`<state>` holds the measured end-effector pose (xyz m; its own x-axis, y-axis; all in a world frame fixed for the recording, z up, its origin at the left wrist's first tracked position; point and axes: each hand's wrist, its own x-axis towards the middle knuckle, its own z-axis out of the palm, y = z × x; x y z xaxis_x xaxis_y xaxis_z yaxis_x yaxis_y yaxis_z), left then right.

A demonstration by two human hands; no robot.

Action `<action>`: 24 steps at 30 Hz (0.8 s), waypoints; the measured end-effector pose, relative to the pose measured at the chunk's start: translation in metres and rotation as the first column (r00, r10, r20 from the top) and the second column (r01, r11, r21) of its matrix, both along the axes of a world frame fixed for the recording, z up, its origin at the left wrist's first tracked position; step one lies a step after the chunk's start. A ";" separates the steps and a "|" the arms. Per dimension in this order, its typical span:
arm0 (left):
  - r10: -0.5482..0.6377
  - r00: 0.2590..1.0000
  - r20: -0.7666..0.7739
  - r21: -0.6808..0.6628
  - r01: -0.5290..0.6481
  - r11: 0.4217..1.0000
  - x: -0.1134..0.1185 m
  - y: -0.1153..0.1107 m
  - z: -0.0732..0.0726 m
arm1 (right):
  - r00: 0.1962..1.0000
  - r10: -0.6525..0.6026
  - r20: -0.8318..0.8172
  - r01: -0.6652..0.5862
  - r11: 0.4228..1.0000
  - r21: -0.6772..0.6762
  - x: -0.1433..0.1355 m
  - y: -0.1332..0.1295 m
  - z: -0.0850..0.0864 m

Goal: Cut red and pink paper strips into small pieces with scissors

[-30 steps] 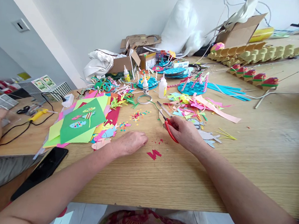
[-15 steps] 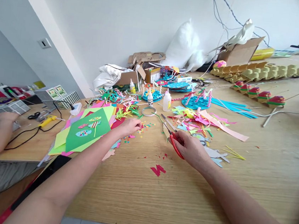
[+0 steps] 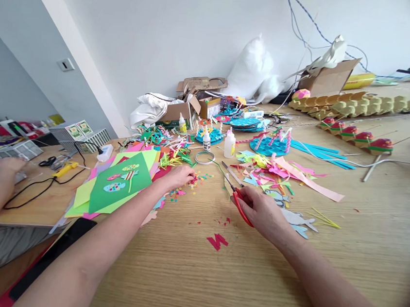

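My right hand (image 3: pixel 261 209) is closed around the red handles of a pair of scissors (image 3: pixel 242 211), whose blades point away from me over the table. My left hand (image 3: pixel 181 177) is pinched closed beside a scatter of small coloured paper dots (image 3: pixel 199 178); whatever is between its fingertips is too small to make out. Red paper strips (image 3: pixel 216 241) and tiny red scraps lie between my forearms. Under my left forearm is a stack of coloured paper with a green sheet (image 3: pixel 105 197) on top, carrying decorated paper fish (image 3: pixel 114 187).
Glue bottles (image 3: pixel 230 144) and a tape ring (image 3: pixel 204 158) stand beyond my hands. Coloured paper scraps (image 3: pixel 280 166) and grey paper fish (image 3: pixel 295 217) lie to the right. Egg cartons (image 3: pixel 371 107) and boxes line the back. At far left a co-worker's hands (image 3: pixel 7 167) rest on another table.
The view has tilted slightly, so the table sits a little lower in the picture. Both hands stay nearly in place, the right still holding the scissors.
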<state>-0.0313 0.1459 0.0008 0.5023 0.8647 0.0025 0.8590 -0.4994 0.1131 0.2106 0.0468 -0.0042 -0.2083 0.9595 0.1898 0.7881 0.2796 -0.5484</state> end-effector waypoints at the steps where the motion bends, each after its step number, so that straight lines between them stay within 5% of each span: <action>1: -0.002 1.000 0.001 0.009 0.002 1.000 0.000 -0.001 0.000 | 1.000 0.000 -0.001 0.000 1.000 -0.003 0.000 0.000 0.000; 7: -0.071 0.997 -0.004 0.012 0.072 0.997 0.005 -0.017 0.009 | 1.000 -0.006 -0.010 0.006 1.000 0.008 0.000 -0.003 0.003; 16: -0.313 0.943 -0.115 -0.210 0.285 0.935 0.024 -0.098 0.012 | 1.000 0.003 -0.028 -0.002 1.000 0.015 -0.001 -0.003 0.002; 24: -0.317 0.927 -0.202 -0.110 0.300 0.948 0.027 -0.108 0.006 | 0.999 -0.011 -0.038 0.012 1.000 0.002 -0.001 -0.003 0.000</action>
